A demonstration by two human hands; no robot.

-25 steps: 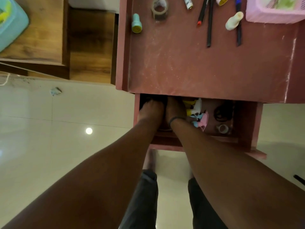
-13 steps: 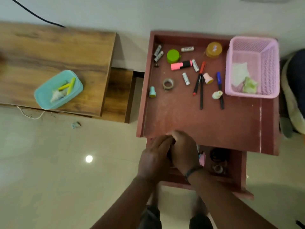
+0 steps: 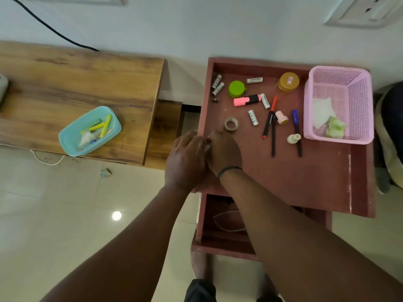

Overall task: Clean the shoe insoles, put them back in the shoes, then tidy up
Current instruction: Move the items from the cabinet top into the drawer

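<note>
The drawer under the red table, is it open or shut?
Open. The drawer juts out below the red table's front edge, so its inside shows, with a pale cord lying in it.

The word "Heybright" can be read on two white batteries (image 3: 254, 80) (image 3: 265, 101) lying on the red counter (image 3: 283, 171); the label on the amber jar lid (image 3: 289, 80) is too small to read

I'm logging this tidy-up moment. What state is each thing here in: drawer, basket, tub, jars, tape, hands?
Drawer: pulled open, a white cord inside.
Pink basket: upright, holding white paper and a green wad.
Teal tub: lidless, holding yellow sticks.
Green jar: capped.
Amber jar: capped.
Tape roll: lying flat.
Left hand: against the right hand; grip hidden.
</note>
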